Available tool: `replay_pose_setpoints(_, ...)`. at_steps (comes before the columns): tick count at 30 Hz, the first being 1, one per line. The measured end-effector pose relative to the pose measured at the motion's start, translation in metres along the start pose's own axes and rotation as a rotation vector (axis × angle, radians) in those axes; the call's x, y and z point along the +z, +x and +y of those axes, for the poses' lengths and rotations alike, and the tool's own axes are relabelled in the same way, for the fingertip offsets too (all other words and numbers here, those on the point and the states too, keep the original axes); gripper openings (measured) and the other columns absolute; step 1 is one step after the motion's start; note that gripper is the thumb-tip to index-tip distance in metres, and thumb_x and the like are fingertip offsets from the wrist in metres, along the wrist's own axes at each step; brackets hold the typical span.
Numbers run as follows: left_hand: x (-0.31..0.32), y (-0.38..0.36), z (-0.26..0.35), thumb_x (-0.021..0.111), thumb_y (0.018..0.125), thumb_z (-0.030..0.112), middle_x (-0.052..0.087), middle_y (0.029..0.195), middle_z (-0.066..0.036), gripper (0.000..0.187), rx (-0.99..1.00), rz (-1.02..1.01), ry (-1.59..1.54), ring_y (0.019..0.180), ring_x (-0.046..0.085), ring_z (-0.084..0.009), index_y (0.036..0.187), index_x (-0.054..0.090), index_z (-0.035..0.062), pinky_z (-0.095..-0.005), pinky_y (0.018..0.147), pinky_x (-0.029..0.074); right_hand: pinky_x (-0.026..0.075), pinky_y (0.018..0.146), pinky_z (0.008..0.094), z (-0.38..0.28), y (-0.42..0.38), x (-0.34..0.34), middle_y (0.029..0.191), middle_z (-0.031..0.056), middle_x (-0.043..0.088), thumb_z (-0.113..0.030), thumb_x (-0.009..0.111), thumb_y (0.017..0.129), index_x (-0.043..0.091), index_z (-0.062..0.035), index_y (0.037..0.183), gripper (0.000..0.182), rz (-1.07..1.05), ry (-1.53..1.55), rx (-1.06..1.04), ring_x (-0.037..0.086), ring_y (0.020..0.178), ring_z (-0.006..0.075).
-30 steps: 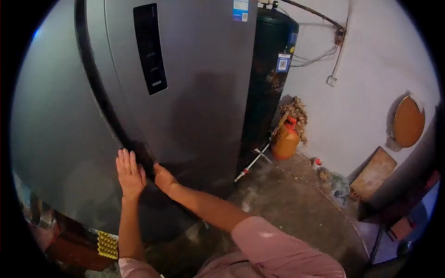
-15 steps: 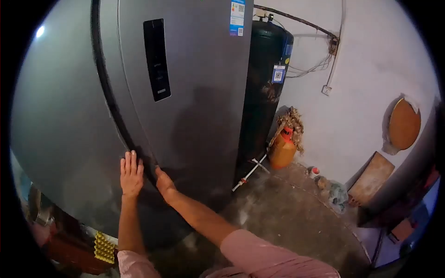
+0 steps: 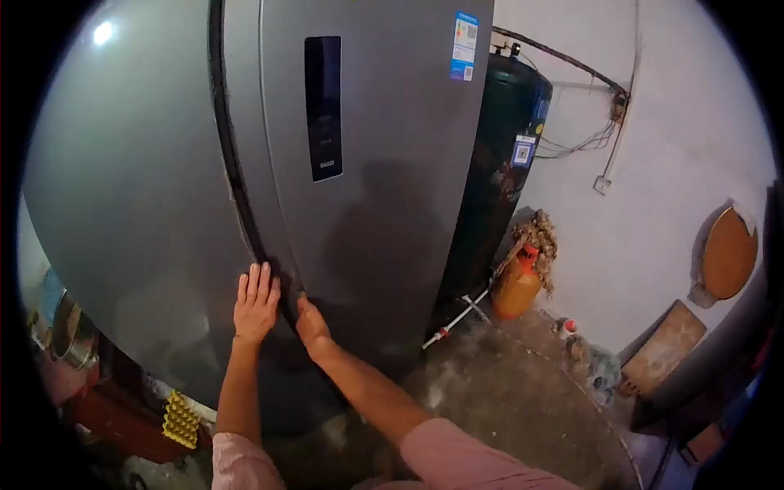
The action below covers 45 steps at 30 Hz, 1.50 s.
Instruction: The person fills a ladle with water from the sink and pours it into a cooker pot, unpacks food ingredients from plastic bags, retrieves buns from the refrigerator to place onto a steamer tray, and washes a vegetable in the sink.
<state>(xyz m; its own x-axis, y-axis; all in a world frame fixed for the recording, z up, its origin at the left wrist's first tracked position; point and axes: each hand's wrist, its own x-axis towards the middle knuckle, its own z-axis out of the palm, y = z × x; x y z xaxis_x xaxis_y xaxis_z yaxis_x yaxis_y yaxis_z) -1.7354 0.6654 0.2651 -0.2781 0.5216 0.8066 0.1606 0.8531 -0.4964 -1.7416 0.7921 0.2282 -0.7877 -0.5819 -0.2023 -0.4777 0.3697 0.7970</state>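
Observation:
A tall grey double-door refrigerator (image 3: 384,269) fills the middle and left, with a dark display panel (image 3: 325,110) on its right door. A dark gap runs down between the two doors. My left hand (image 3: 257,304) lies flat against the left door (image 3: 147,245) just beside the gap, fingers stretched upward. Lower and to the right, my right hand (image 3: 313,325) grips the right door's edge at the gap. Its thumb side shows, while most of its fingers are hidden.
Right of the refrigerator stands a dark green tank (image 3: 513,155), with an orange sprayer bottle (image 3: 518,286) and a white pipe (image 3: 457,321) on the floor. A board (image 3: 663,347) leans by the wall. A yellow egg tray (image 3: 181,420) is at lower left.
My view has shifted left, so the refrigerator and the things beside it appear further right. Both hands keep their places on the doors.

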Motion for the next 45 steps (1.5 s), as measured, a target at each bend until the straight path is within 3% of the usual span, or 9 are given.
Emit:
replay_pose_setpoints(17, -0.026, -0.002, -0.004, 0.055, 0.079, -0.002, 0.039, 0.138, -0.018, 0.05, 0.1, -0.095, -0.238, 0.128, 0.038, -0.0391, 0.126, 0.049, 0.0143, -0.0521, 0.102, 0.035, 0.015, 0.11, 0.0429, -0.016, -0.06, 0.018, 0.133, 0.0045, 0.051, -0.026, 0.045, 0.092, 0.058, -0.0065, 0.124, 0.04, 0.198, 0.126, 0.062, 0.038, 0.13, 0.0255)
replay_pose_setpoints(20, -0.045, 0.0, 0.02, 0.055, 0.076, -0.006, 0.038, 0.138, -0.023, 0.056, -0.023, -0.117, -0.382, 0.128, 0.037, -0.0403, 0.129, 0.045, 0.0056, -0.0499, 0.103, 0.035, 0.011, 0.112, 0.0434, -0.026, -0.072, 0.024, 0.141, 0.0084, 0.042, -0.026, 0.04, 0.094, 0.05, -0.0026, 0.131, 0.044, 0.186, 0.107, 0.125, 0.033, 0.133, 0.0281)
replay_pose_setpoints(27, -0.086, 0.013, 0.116, 0.052, 0.076, -0.006, 0.03, 0.143, -0.021, 0.072, -0.854, 0.037, -1.04, 0.129, 0.037, -0.0354, 0.141, 0.023, -0.0004, -0.0402, 0.107, 0.029, 0.014, 0.113, 0.043, -0.041, -0.114, 0.056, 0.139, 0.0141, 0.044, -0.023, 0.041, 0.093, 0.051, 0.005, 0.126, 0.044, 0.237, 0.262, 0.156, 0.036, 0.13, 0.0304)
replay_pose_setpoints(30, -0.095, 0.015, 0.148, 0.053, 0.079, 0.003, 0.036, 0.139, -0.015, 0.07, -1.131, -0.025, -1.396, 0.129, 0.036, -0.0264, 0.143, 0.024, 0.0039, -0.037, 0.107, 0.028, 0.025, 0.108, 0.0436, -0.064, -0.133, 0.111, 0.118, 0.0155, 0.056, -0.019, 0.047, 0.086, 0.06, -0.002, 0.11, 0.032, 0.773, 1.02, 0.255, 0.05, 0.112, 0.0319)
replay_pose_setpoints(33, -0.103, 0.005, 0.181, 0.06, 0.079, 0.007, 0.043, 0.13, -0.012, 0.062, -1.017, -0.11, -1.189, 0.117, 0.044, -0.0247, 0.135, 0.034, 0.0023, -0.0357, 0.1, 0.035, 0.044, 0.091, 0.0466, -0.045, -0.196, 0.092, 0.095, 0.006, 0.062, -0.024, 0.055, 0.075, 0.065, -0.0093, 0.08, 0.018, 0.776, 0.641, 0.218, 0.058, 0.092, 0.0293)
replay_pose_setpoints(34, -0.109, 0.003, 0.193, 0.064, 0.076, 0.012, 0.037, 0.135, -0.02, 0.065, -1.05, -0.136, -1.246, 0.126, 0.035, -0.0354, 0.134, 0.035, -0.0011, -0.0401, 0.106, 0.029, 0.044, 0.091, 0.0479, -0.056, -0.214, 0.095, 0.096, 0.0062, 0.062, -0.026, 0.056, 0.076, 0.065, -0.0098, 0.083, 0.02, 0.583, 0.771, 0.25, 0.057, 0.096, 0.0303)
replay_pose_setpoints(37, -0.143, 0.018, 0.215, 0.065, 0.074, 0.014, 0.025, 0.143, -0.026, 0.068, -0.92, -0.18, -1.222, 0.133, 0.025, -0.0402, 0.135, 0.035, 0.0009, -0.0439, 0.109, 0.023, 0.041, 0.096, 0.0477, -0.077, -0.26, 0.114, 0.108, 0.0107, 0.06, -0.02, 0.06, 0.077, 0.064, -0.0108, 0.103, 0.028, -0.133, 1.354, 0.224, 0.053, 0.111, 0.0344)
replay_pose_setpoints(40, -0.165, 0.027, 0.248, 0.063, 0.073, 0.015, 0.021, 0.144, -0.027, 0.071, -0.815, -0.173, -1.298, 0.134, 0.022, -0.0419, 0.137, 0.034, 0.0049, -0.0461, 0.109, 0.022, 0.047, 0.088, 0.0446, -0.129, -0.288, 0.192, 0.113, 0.0194, 0.059, -0.019, 0.062, 0.078, 0.05, -0.0034, 0.123, 0.049, 0.604, 1.556, 0.362, 0.059, 0.1, 0.0367)
replay_pose_setpoints(45, -0.19, 0.035, 0.303, 0.064, 0.072, 0.013, 0.023, 0.145, -0.024, 0.07, -0.599, -0.223, -1.527, 0.134, 0.025, -0.0406, 0.136, 0.037, 0.0056, -0.0471, 0.108, 0.025, 0.047, 0.089, 0.0436, -0.143, -0.322, 0.236, 0.117, 0.018, 0.055, -0.012, 0.061, 0.077, 0.044, -0.0042, 0.126, 0.053, 0.455, 1.826, 0.743, 0.057, 0.102, 0.0339)
